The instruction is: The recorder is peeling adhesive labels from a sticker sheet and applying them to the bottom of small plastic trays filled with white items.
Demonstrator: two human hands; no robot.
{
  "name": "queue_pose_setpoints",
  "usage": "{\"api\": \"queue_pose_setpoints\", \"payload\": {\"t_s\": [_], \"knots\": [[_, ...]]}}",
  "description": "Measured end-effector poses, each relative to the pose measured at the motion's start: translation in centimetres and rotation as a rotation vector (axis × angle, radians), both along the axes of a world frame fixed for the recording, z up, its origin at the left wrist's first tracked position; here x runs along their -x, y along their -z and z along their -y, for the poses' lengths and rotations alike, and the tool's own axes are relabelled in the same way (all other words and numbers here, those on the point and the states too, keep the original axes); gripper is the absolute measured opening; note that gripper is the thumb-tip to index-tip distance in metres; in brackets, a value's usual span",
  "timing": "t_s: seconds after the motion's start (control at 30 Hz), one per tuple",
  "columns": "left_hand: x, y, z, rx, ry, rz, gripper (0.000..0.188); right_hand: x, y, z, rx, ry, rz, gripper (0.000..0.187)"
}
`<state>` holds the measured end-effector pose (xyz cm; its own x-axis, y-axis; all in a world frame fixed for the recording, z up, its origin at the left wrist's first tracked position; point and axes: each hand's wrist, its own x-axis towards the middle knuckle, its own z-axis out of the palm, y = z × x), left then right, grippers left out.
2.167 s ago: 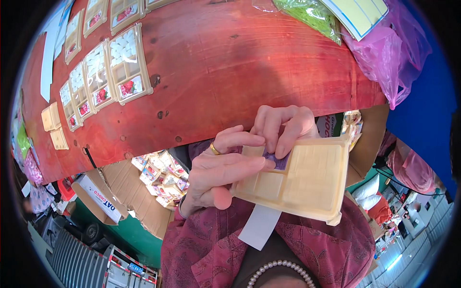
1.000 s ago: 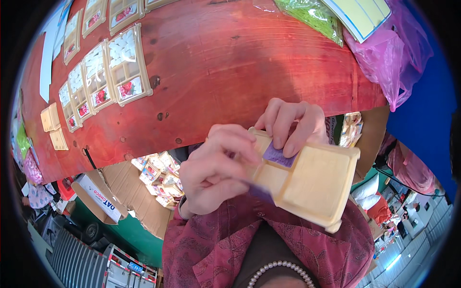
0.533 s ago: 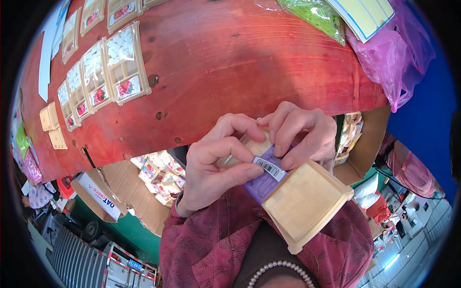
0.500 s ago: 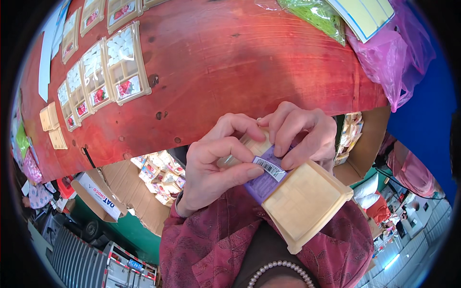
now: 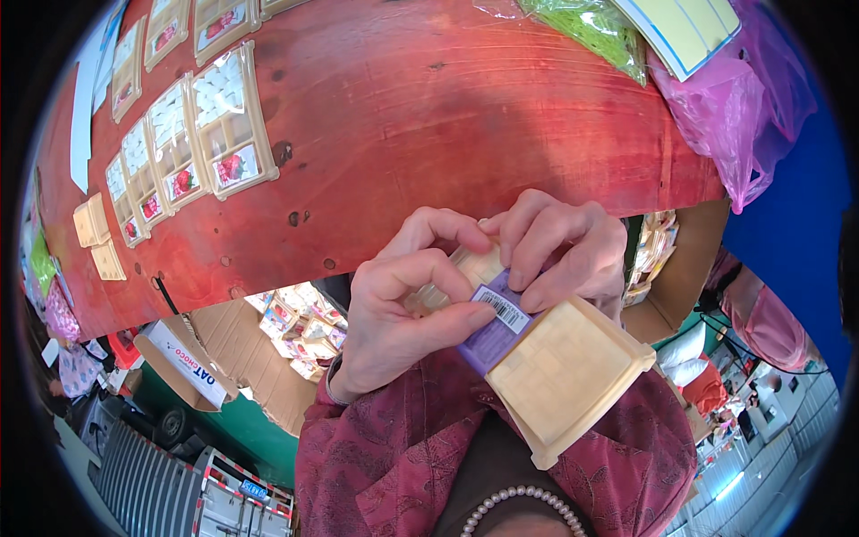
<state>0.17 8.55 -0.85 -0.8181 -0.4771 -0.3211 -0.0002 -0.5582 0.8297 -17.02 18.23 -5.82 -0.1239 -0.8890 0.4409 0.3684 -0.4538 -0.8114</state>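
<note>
In front of my chest, both hands grip a beige plastic tray that is tilted, its wide end toward the lower right. A purple sleeve with a white barcode patch wraps across its middle. My left hand is closed at the sleeve's left side, the thumb pressed on the barcode patch. From the upper right, my right hand pinches the sleeve's edge with bent fingers. Clear plastic shows at the tray's far end, partly hidden behind my fingers.
On the red table, filled beige trays with strawberry cards stand in rows at left, beside small beige pieces. Open cartons of packs flank me below the table edge. A pink plastic bag and bagged green shreds lie at right.
My left thumb has slid slightly right across the barcode patch. The tray has shifted very slightly; both hands keep their hold.
</note>
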Motion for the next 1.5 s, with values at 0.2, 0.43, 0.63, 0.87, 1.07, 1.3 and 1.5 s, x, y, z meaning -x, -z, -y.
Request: {"api": "queue_pose_setpoints", "payload": {"t_s": [0.2,0.43,0.63,0.87,1.07,1.3,1.5], "knots": [[-0.1,0.4,0.2,0.028,0.035,0.027,0.013,0.0,0.3,0.1,-0.015,0.024,0.020,0.024],[-0.3,0.7,0.7,0.076,0.145,0.095,0.013,-0.4,0.3,-0.2,-0.053,0.065,-0.004,0.023],[-0.6,0.3,0.7,0.109,0.156,0.075,0.015,-0.5,0.4,0.0,-0.032,0.039,0.037,0.022],[-0.7,0.5,1.2,0.195,0.273,0.116,0.019,-0.5,0.4,-0.4,-0.023,0.029,0.009,0.020],[-1.1,1.2,0.7,0.256,0.272,0.059,0.028,-1.3,0.2,-0.9,-0.040,-0.011,0.083,0.024],[-0.5,1.8,-0.4,0.276,0.203,0.060,0.040,-1.8,0.2,-0.7,-0.029,-0.035,0.222,0.018],[-0.1,2.3,-0.1,0.287,0.092,0.086,0.026,-1.4,1.4,-0.4,-0.058,-0.021,0.153,0.017]]}}
